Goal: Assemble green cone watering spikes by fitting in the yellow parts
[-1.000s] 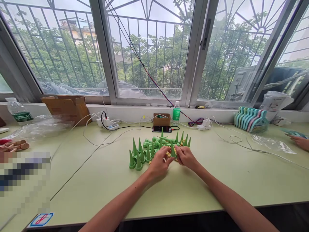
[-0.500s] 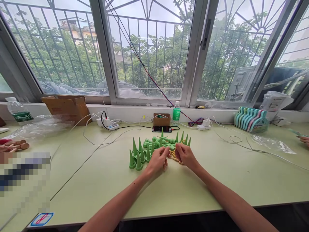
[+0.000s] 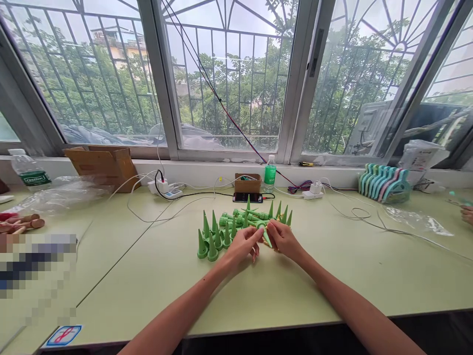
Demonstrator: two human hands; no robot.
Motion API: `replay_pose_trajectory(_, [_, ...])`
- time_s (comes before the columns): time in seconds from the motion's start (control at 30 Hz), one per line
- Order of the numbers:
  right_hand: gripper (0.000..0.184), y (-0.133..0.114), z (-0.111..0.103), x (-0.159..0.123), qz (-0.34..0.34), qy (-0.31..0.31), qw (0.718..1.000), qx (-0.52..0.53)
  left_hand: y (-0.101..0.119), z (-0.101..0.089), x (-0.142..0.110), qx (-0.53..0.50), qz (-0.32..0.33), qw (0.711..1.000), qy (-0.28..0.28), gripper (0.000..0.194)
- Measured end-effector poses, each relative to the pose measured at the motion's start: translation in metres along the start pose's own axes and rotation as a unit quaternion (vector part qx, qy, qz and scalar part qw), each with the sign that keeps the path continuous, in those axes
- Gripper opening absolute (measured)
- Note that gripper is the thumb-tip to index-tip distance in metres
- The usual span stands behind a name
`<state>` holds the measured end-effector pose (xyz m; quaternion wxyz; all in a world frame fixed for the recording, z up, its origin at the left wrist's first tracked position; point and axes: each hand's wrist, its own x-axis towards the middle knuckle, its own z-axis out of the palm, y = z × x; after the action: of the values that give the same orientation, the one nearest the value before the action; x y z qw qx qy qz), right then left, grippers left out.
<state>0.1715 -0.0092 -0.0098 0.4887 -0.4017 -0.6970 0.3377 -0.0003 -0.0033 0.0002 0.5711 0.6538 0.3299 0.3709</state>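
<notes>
Between my two hands is a green cone-shaped plastic spike (image 3: 267, 238), its round base up and its point tilted down towards me. My left hand (image 3: 243, 245) is closed on it with thumb and fingers at the base. Close against its other side, my right hand (image 3: 285, 238) has its fingers pinched together; what they hold is hidden. Several like green spikes (image 3: 212, 249) stand point up to the left. Behind my hands lies a pile of green ribbed pieces (image 3: 236, 215). Small yellow pieces beneath my hands are mostly covered.
Along the back are a phone (image 3: 247, 197), a small cardboard box (image 3: 248, 184), a water bottle (image 3: 270, 174) and cables. Teal hanger-like pieces (image 3: 384, 183) stand at the right. At the left are a larger carton (image 3: 103, 167), plastic wrap and wooden pieces (image 3: 22, 223). Another person's hand shows far right.
The green spike has turned between my hands: earlier only its round end showed, and its pointed length now shows towards me. My hands stay in nearly the same place.
</notes>
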Motion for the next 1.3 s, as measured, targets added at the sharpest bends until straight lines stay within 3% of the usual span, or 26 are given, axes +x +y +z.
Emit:
replay_pose_trajectory(0.23, [0.054, 0.006, -0.0003, -0.0003, 0.014, 0.006, 1.0, 0.013, 0.002, 0.002, -0.0025, 0.054, 0.05, 0.997, 0.01, 0.042])
replay_pose_trajectory(0.47, [0.069, 0.0078, 0.0002, 0.0, 0.037, 0.013, 0.999, 0.003, 0.0017, 0.0044, -0.0025, 0.122, 0.106, 0.985, 0.064, 0.027])
replay_pose_trajectory(0.77, [0.063, 0.0088, 0.0031, 0.0015, 0.025, 0.028, 0.999, 0.027, -0.0034, 0.0054, 0.0004, 0.144, 0.119, 0.978, 0.091, 0.027])
replay_pose_trajectory(1.0, [0.054, 0.0093, 0.0026, 0.0018, 0.001, 0.05, 0.998, 0.039, -0.0009, 0.0033, 0.0044, 0.044, 0.051, 0.992, 0.108, 0.039])
replay_pose_trajectory(1.17, [0.05, 0.0075, 0.0014, 0.0009, -0.007, 0.019, 1.0, 0.012, -0.0012, 0.0006, 0.0058, -0.047, -0.059, 0.997, 0.026, 0.059])
replay_pose_trajectory(1.3, [0.047, 0.007, 0.0003, 0.0009, -0.006, 0.011, 1.0, -0.005, -0.0031, -0.0001, 0.0047, -0.083, -0.082, 0.993, -0.03, 0.061])
